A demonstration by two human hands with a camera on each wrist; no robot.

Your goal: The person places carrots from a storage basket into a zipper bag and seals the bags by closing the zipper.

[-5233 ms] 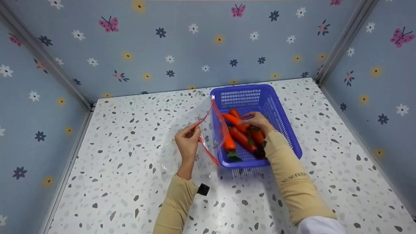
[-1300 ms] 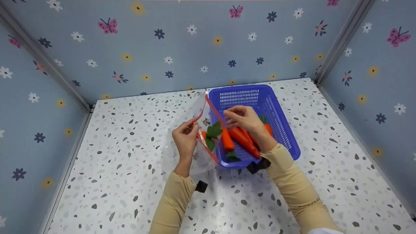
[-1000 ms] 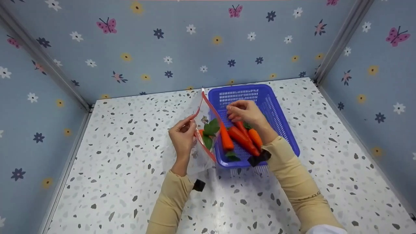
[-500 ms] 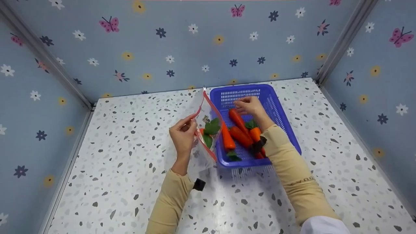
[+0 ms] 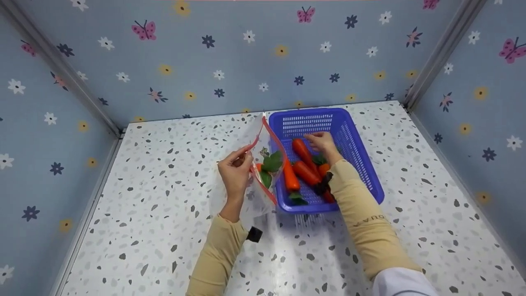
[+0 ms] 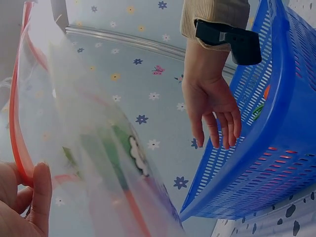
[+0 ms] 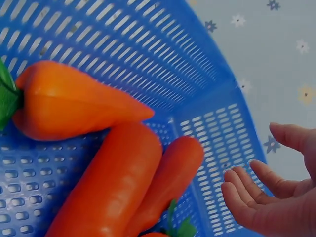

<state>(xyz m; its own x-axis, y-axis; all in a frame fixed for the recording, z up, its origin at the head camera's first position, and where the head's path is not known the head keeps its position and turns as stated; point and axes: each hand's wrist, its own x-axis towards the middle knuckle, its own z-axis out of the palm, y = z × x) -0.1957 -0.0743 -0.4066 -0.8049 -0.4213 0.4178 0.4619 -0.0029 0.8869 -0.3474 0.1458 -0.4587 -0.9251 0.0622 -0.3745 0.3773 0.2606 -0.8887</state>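
Note:
My left hand (image 5: 235, 170) pinches the red zip edge of a clear plastic bag (image 5: 257, 205), whose mouth gapes toward the basket. Inside the bag lies an orange carrot with green leaves (image 5: 272, 162); the left wrist view shows it blurred through the plastic (image 6: 133, 212). My right hand (image 5: 322, 144) hovers over the blue basket (image 5: 372, 185) with nothing in its fingers, which are loosely spread in the right wrist view. Beneath and beside it lie several red-orange carrots (image 5: 303, 151), including one along the basket's left side (image 5: 291, 179). My right sleeve and its camera hide part of the pile.
A speckled white tabletop (image 5: 164, 213) extends left and in front of the basket. Flower-patterned panels (image 5: 230, 61) enclose the back and both sides. The basket stands near the back edge, its left rim against the bag's mouth.
Five seconds ago my right hand held an orange carrot in the basket; a leafy carrot now lies in the bag. Since then the emptied right hand has moved back right, over the carrots.

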